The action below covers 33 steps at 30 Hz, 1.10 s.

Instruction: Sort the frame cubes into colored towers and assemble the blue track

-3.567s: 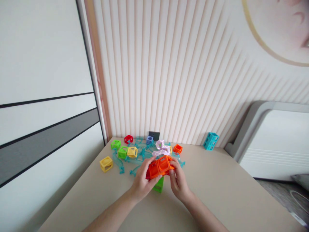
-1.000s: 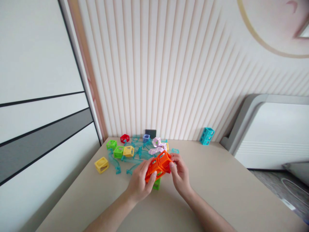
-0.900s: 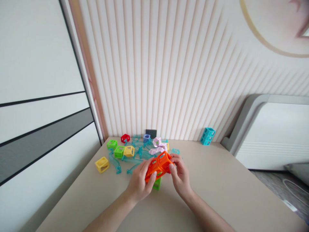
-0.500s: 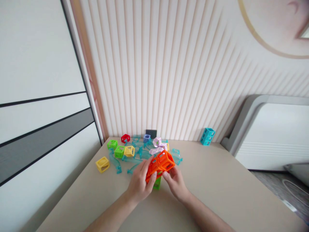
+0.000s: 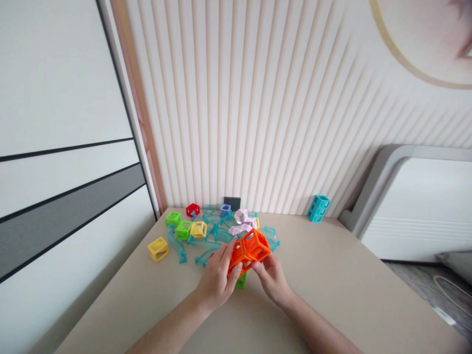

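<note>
**A:** So, are both hands on it?

**B:** Yes, both are closed on it. The left hand (image 5: pixel 217 280) wraps the near-left end of the orange double block (image 5: pixel 250 249), and the right hand (image 5: pixel 271 278) pinches its lower right edge from beneath. The block is held just above the table (image 5: pixel 332 295), right over a green block (image 5: pixel 241 281) standing under the fingers.

**A:** How should it be handled?

**B:** I'd keep the fingertips on the frame bars rather than through the open windows. I'd also squeeze along the seam so the two cubes stay joined, and level the underside before it meets anything below.

**A:** Which way does it lie?

**B:** The long axis runs from the left hand's fingers up and away to the right, with the far end tilted higher. The open faces are turned up toward the camera.

**A:** And around it?

**B:** Clear teal track pieces (image 5: pixel 177 248) and a lilac piece (image 5: pixel 241 221) lie just behind. A yellow cube (image 5: pixel 158 248) sits off to the left, and a turquoise tower (image 5: pixel 317 208) stands well apart by the wall
</note>
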### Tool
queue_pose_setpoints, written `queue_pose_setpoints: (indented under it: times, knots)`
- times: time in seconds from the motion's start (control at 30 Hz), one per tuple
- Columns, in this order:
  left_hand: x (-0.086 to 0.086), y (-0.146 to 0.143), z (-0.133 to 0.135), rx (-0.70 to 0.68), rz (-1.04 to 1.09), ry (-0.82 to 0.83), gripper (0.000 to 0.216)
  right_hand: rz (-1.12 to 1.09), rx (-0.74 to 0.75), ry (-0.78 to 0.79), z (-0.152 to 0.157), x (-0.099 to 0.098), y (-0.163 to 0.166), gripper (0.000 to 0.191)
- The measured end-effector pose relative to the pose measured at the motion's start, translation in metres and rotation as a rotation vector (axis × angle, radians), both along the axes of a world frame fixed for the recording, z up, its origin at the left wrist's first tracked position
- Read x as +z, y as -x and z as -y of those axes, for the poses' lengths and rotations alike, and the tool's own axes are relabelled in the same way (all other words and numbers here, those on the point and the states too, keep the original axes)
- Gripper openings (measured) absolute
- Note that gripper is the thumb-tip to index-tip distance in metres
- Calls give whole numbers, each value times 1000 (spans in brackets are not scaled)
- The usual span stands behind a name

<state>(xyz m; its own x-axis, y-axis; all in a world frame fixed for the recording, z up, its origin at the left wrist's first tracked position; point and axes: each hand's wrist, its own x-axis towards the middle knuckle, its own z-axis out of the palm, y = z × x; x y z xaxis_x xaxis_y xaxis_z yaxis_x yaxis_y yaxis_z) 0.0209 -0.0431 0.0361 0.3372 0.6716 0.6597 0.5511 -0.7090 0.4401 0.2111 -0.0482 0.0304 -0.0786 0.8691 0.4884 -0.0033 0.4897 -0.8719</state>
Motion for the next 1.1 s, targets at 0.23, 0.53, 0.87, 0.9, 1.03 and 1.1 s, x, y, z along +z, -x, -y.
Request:
queue_pose_setpoints:
  times: [0.23, 0.53, 0.87, 0.9, 1.03, 1.1]
  knots:
    - [-7, -1, 0, -11, -4, 73, 54, 42, -62, -72, 0, 11, -2, 39]
    - [-9, -6, 0, -18, 102, 179, 51, 57, -50, -98, 2, 9, 4, 42]
    - [-4, -9, 2, -104, 221, 258, 50, 84, -49, -61, 4, 11, 4, 37]
    - [-4, -10, 2, -97, 220, 259, 49, 90, -57, -68, 4, 11, 4, 37]
    - [-3, -9, 2, -73, 205, 231, 49, 123, -94, -97, 5, 11, 5, 42]
    - [-3, -9, 2, -78, 199, 220, 50, 137, -108, -107, 5, 12, 5, 44]
